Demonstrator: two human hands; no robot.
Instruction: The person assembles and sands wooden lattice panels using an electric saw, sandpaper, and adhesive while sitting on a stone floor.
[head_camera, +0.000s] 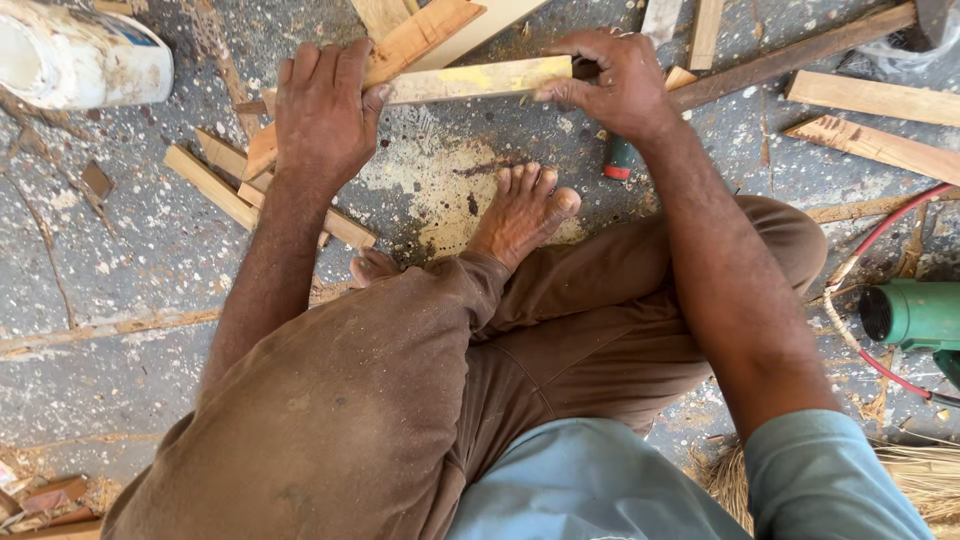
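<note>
Wood strip (480, 80) horizontal btwn hands; left hand (322, 110) fingers clamped on one end, right hand (615, 85) fingers pinching other.

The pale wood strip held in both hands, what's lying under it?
Under the pale wood strip show paint-spattered floor and, at its left end, an orange-brown board. The left hand and right hand cover its ends, hiding whatever lies beneath those.

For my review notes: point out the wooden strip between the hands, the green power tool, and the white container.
wooden strip (470, 80), head view, on its yellowish middle face between the hands.
green power tool (915, 312), head view, on its green body.
white container (80, 55), head view, on its side wall.
</note>
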